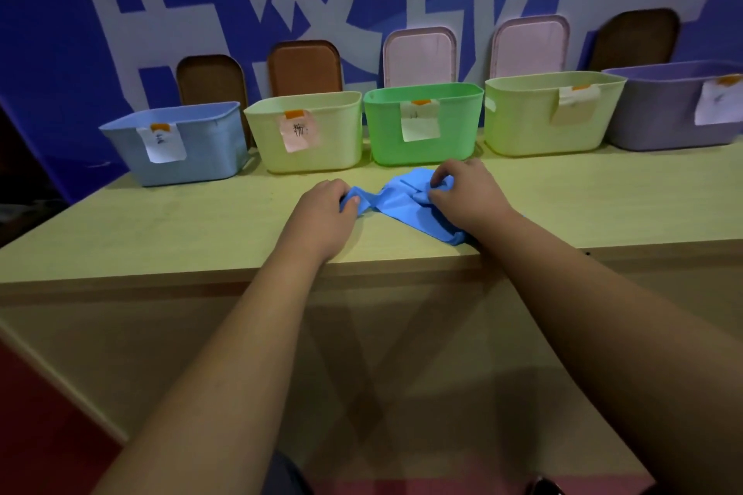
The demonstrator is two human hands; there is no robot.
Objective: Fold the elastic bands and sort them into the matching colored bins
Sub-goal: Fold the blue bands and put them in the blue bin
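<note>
A blue elastic band (402, 201) lies crumpled on the pale wooden table (161, 229), in front of the green bin (422, 149). My left hand (321, 209) grips the band's left end with curled fingers. My right hand (462, 193) pinches bunched folds at its right part; a stretch of the band runs under my right wrist toward the table's front edge. Five bins stand in a row at the back: a blue bin (193, 157) at far left, then a yellow bin (321, 149), the green one, another yellow bin (534, 133) and a purple bin (659, 125) at far right.
Each bin carries a taped paper label. Lids lean upright against the blue wall behind the bins: brown lids (301, 66) at left and far right, pink lids (418, 56) in the middle. The table's front edge runs just below my wrists.
</note>
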